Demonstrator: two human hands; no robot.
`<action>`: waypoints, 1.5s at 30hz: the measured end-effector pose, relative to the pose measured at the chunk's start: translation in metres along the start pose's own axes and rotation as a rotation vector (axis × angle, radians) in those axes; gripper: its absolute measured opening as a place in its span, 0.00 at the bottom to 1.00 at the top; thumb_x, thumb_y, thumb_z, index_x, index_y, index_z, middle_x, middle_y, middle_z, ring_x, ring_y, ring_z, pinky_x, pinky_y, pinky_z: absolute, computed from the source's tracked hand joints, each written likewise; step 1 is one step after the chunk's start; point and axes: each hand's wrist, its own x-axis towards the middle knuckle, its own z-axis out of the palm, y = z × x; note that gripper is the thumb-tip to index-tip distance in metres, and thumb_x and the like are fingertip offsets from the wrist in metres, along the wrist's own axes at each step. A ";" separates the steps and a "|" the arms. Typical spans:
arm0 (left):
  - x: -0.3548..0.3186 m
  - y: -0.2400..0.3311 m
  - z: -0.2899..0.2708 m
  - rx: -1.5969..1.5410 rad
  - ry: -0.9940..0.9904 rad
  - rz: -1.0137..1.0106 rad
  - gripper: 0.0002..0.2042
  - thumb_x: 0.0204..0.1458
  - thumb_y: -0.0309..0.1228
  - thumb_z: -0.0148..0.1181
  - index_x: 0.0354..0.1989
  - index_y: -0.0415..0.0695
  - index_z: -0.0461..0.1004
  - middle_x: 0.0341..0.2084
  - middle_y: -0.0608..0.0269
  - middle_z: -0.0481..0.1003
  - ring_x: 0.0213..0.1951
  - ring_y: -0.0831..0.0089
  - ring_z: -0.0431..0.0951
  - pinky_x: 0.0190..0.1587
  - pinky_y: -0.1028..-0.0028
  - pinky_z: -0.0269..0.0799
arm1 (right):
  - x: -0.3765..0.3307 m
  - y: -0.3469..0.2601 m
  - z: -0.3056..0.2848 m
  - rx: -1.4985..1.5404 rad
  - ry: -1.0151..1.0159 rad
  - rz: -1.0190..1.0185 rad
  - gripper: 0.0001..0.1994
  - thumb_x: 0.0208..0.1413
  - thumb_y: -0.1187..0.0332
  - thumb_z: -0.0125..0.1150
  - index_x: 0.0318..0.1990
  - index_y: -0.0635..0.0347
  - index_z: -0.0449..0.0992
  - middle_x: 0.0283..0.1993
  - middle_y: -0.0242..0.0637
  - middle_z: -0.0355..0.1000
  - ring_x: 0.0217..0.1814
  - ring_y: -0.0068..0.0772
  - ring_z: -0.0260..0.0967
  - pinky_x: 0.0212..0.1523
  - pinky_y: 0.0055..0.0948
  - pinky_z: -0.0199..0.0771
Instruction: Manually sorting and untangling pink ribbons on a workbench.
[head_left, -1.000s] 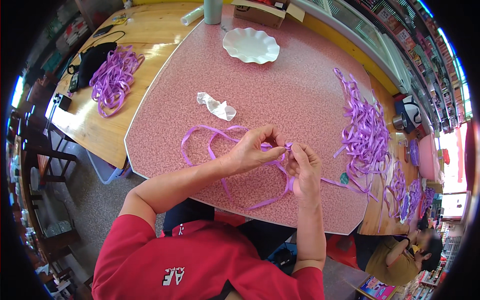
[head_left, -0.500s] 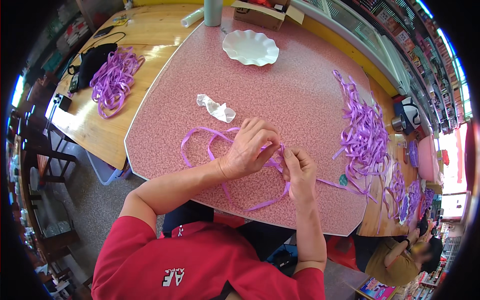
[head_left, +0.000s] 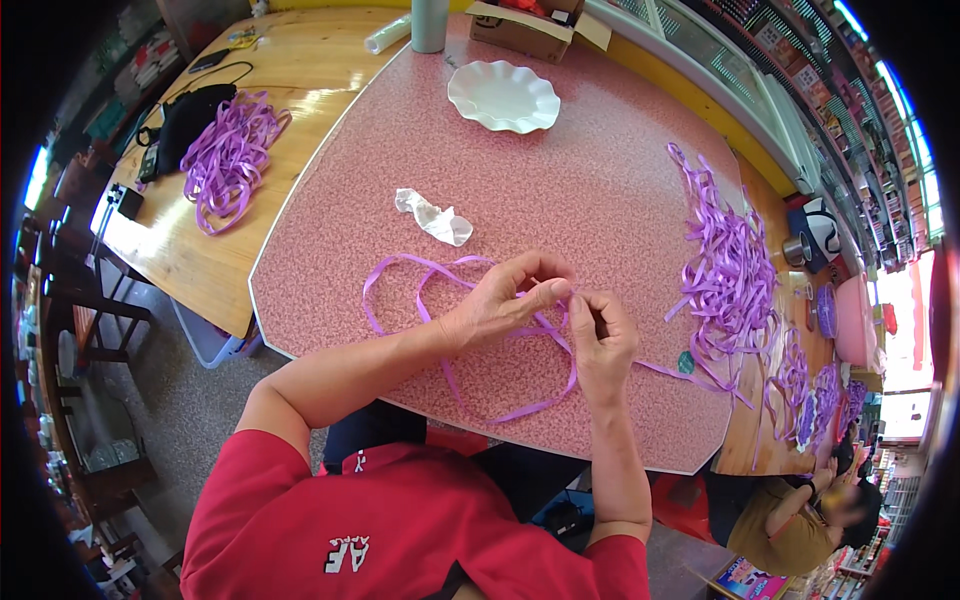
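Note:
A length of purple ribbon [head_left: 530,408] lies in loose loops on the pink speckled table [head_left: 340,240] in front of me. My left hand [head_left: 512,297] pinches the ribbon between thumb and fingers. Right beside it, my right hand [head_left: 602,335] is closed on the same ribbon, thumb against bent forefinger. The fingertips of both hands nearly meet, and the bit of ribbon between them is mostly hidden. From under my right hand a strand runs right toward a big heap of purple ribbon [head_left: 732,270] at the table's right side.
Beyond my hands lie a crumpled white tissue [head_left: 435,218] and a white scalloped plate [head_left: 503,97]. A cardboard box [head_left: 520,30] and a grey-green cylinder [head_left: 429,25] stand at the far edge. More purple ribbon [head_left: 232,160] is on the wooden table at left. Another person [head_left: 790,520] sits at lower right.
My left hand has turned and lowered slightly, its fingers now stretching toward my right hand. My right hand has barely moved. The ribbon loops lie nearly as before.

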 end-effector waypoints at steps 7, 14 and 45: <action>0.004 -0.003 -0.010 -0.193 -0.109 -0.115 0.10 0.66 0.37 0.52 0.45 0.43 0.72 0.38 0.69 0.73 0.41 0.82 0.72 0.45 0.77 0.69 | 0.000 0.000 -0.011 0.108 -0.075 0.110 0.03 0.61 0.74 0.61 0.38 0.65 0.78 0.33 0.25 0.71 0.32 0.13 0.64 0.31 0.16 0.64; 0.003 0.004 -0.006 -0.681 -0.136 -0.298 0.08 0.66 0.36 0.50 0.48 0.47 0.69 0.30 0.71 0.70 0.33 0.81 0.70 0.35 0.79 0.65 | -0.001 0.001 -0.014 0.014 -0.169 -0.008 0.04 0.59 0.74 0.63 0.38 0.65 0.79 0.33 0.24 0.69 0.30 0.11 0.60 0.30 0.15 0.58; 0.008 0.054 -0.005 0.548 -0.335 -0.096 0.12 0.63 0.35 0.57 0.40 0.37 0.75 0.29 0.67 0.75 0.34 0.79 0.73 0.37 0.74 0.70 | 0.015 -0.016 -0.050 -0.593 -0.106 -0.377 0.13 0.58 0.72 0.65 0.50 0.64 0.78 0.43 0.34 0.77 0.43 0.22 0.74 0.43 0.21 0.74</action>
